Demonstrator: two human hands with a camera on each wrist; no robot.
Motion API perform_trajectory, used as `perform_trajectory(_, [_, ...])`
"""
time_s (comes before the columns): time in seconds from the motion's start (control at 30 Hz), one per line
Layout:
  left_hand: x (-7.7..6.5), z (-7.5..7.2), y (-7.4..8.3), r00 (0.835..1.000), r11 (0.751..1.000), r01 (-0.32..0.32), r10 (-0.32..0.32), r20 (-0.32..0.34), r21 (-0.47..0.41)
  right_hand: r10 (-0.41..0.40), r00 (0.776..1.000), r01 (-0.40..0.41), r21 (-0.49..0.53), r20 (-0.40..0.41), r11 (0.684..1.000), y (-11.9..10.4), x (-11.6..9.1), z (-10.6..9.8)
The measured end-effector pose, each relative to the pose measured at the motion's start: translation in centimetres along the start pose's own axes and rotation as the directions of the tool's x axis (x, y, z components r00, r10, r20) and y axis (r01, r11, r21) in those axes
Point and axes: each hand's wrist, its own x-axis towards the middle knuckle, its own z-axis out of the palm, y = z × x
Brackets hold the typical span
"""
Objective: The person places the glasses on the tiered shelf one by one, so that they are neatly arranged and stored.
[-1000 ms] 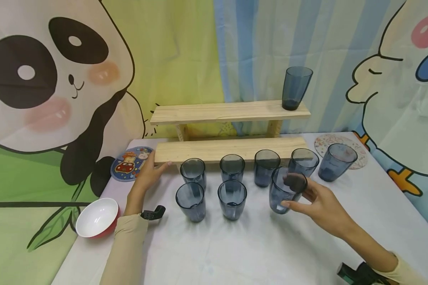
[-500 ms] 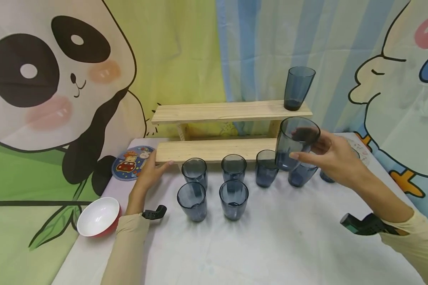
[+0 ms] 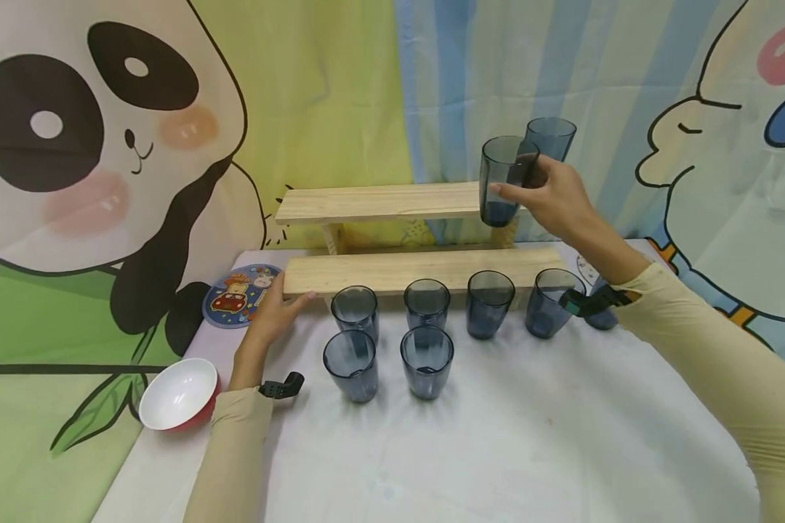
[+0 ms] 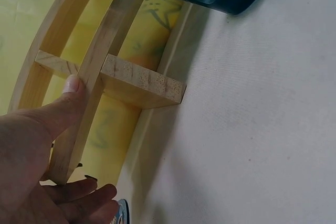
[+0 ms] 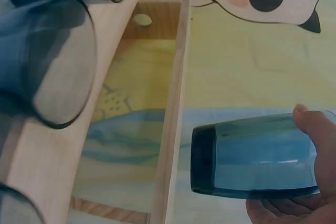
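On a wooden rack (image 3: 379, 271), left hand (image 3: 273, 311), in right hand (image 3: 556, 197), 1 glass (image 3: 493, 178)

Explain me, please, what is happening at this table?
A person's right hand holds one blue glass up near the upper board of a wooden shelf; its base is not touching the wood. The left hand grips the left end of the lower board. Another glass shows behind the right hand. Seven more glasses stand on the white table, the rightmost partly hidden by the right sleeve.
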Motion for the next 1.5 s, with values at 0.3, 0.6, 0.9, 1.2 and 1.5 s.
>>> perform_trajectory(0.3, [0.3,0.2,-0.1,1.0,1.0,0.011,-0.011,0.002,0.016,0.062,0.994,-0.063,-0.011,-0.085,0.998,-0.4,4.4,2.1])
perform_trajectory(0.6, [0.3,0.3,-0.3,1.0,1.0,0.005,-0.005,-0.005,0.014,0.096,0.985,-0.104,-0.052,-0.142,0.993,-0.4,6.6,3.2])
perform_trajectory(0.9, [0.4,0.1,-0.2,1.0,1.0,0.007,-0.007,-0.01,-0.001,0.108,0.979,-0.117,-0.039,-0.171,0.992,0.0,7.3,3.7])
perform_trajectory(1.2, [0.1,0.1,-0.1,1.0,1.0,0.01,-0.01,-0.021,0.011,0.111,0.976,-0.116,-0.015,-0.188,0.993,0.3,7.5,4.3])
perform_trajectory(1.5, [-0.1,0.1,-0.2,1.0,1.0,0.011,-0.01,-0.026,0.018,0.137,0.977,-0.139,-0.003,-0.164,0.99,0.6,7.7,4.8])
